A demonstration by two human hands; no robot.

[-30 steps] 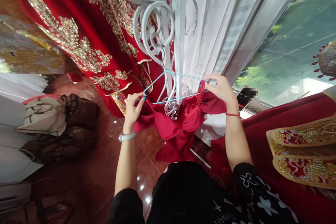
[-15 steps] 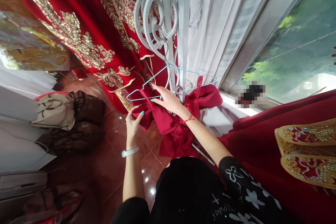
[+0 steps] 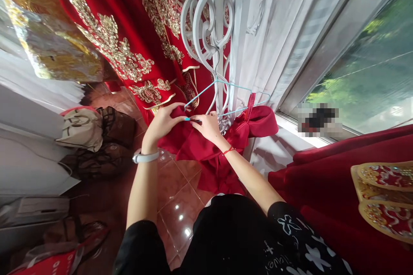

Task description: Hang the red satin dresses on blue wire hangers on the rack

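A red dress (image 3: 206, 150) with puffy bow-like shoulders hangs on a light-blue wire hanger (image 3: 201, 93). The hanger's hook is caught on the white scrollwork of a metal rack. My left hand (image 3: 164, 124) is closed on the red fabric at the dress's left shoulder, over the hanger's left end. Close beside it, my right hand (image 3: 206, 126) pinches the same shoulder part, the fingertips of both hands nearly meeting. The right shoulder strap (image 3: 251, 105) loops over the hanger's other end. My fingers hide the left strap.
The white metal rack (image 3: 241, 30) stands ahead, with red gowns with gold beading (image 3: 112, 43) to its left. Bags (image 3: 82, 129) sit on the tiled floor at left. A window (image 3: 364, 73) and a red embroidered garment (image 3: 383, 189) are at right.
My left hand has moved up and onto the dress's left shoulder. My right hand has come down beside it, off the hanger's upper wire. The view has shifted slightly.
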